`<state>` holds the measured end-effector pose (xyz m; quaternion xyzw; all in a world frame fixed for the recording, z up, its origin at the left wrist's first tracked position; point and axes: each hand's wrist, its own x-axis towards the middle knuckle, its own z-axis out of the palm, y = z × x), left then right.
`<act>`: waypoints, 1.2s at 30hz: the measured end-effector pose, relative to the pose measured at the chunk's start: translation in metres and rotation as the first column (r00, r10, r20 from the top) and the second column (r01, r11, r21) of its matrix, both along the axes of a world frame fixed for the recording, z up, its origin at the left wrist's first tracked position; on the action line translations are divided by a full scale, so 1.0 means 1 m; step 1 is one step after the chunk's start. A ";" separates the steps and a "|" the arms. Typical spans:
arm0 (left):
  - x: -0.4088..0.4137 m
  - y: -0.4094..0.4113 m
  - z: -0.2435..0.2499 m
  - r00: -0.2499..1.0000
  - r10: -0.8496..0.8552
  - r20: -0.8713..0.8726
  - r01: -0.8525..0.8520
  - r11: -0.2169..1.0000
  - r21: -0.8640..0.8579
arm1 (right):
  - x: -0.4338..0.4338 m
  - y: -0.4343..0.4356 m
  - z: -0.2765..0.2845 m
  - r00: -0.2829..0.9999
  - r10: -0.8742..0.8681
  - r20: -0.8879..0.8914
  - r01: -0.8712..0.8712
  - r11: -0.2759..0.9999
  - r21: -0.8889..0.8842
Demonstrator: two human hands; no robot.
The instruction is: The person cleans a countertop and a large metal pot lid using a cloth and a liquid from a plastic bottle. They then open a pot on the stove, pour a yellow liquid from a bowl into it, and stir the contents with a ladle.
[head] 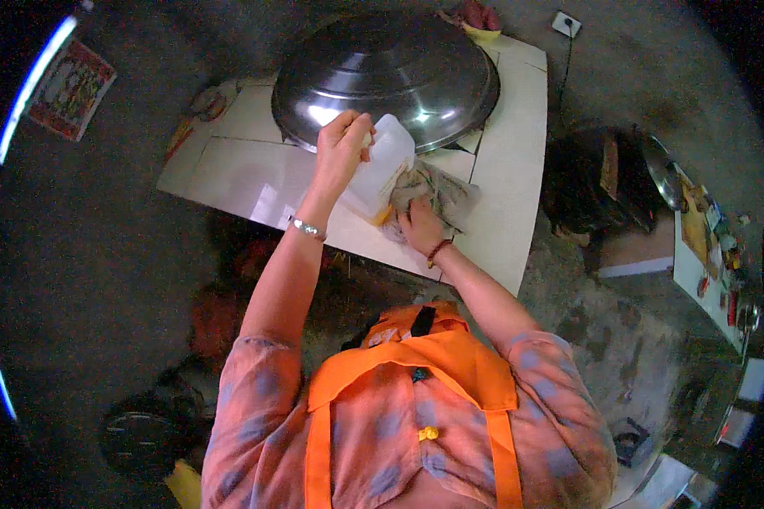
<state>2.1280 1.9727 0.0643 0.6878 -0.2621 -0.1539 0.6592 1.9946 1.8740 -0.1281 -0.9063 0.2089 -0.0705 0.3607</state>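
My left hand (pixel 345 137) is closed on a translucent white plastic jug (pixel 382 168), holding it near its upper end. The jug is tilted over the white-tiled counter (pixel 235 172), and a yellow part shows at its lower end. Beside it, my right hand (pixel 421 224) presses on a crumpled grey patterned cloth (pixel 442 191) lying on the tiles. Its fingers are partly spread, and some are hidden in the folds. Just beyond both hands, a large shiny metal wok lid (pixel 388 70) covers part of the counter.
A dark red item (pixel 481 14) lies at the counter's far corner. On the left corner are some unclear items (pixel 210 102). To the right stand a dark bulky object (pixel 601 181) and a white table (pixel 707 299) with small goods. A wall socket (pixel 566 24) has a cord plugged in.
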 end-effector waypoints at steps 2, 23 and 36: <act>0.001 0.000 0.012 0.994 -0.021 -0.106 0.019 1.000 -0.020 | 0.003 -0.018 -0.007 0.998 0.042 0.050 -0.044 0.998 0.041; -0.082 0.001 0.010 0.948 -0.046 -0.315 -0.152 0.804 -0.575 | -0.061 0.034 0.158 0.808 0.082 0.584 -0.071 0.997 -0.042; -0.095 -0.028 -0.034 0.590 -0.426 -0.685 -0.046 0.830 -0.556 | -0.099 -0.095 0.047 0.959 -0.231 0.163 0.270 0.919 -0.287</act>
